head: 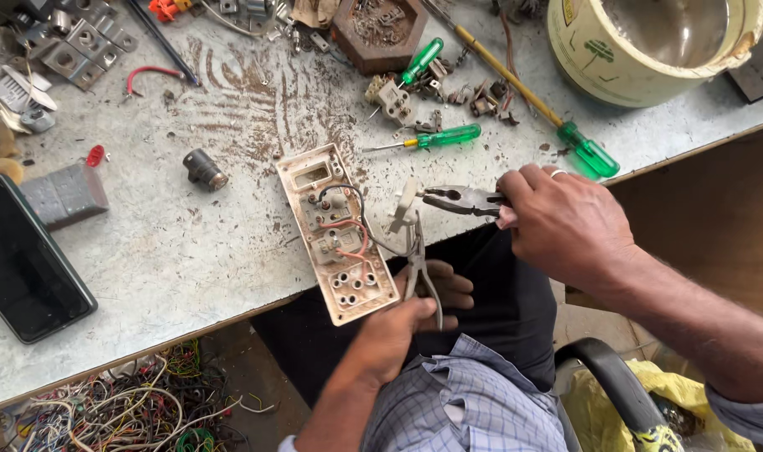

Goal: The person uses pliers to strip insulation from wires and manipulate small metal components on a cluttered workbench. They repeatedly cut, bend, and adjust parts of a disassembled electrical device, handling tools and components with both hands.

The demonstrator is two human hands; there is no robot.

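Two pliers [461, 200] (gripped); switchboard [338, 234] perhaps steadied.

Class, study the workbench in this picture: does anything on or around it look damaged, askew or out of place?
The switchboard panel lies face down, hanging over the bench edge, wires exposed and casing stained. The left hand steadies it; the right hand grips pliers. A tangle of loose wires lies on the floor below.

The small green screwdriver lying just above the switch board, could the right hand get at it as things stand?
Probably not at once: the right hand is closed around the pliers. The small green screwdriver itself lies uncovered on the table, with nothing between it and that hand.
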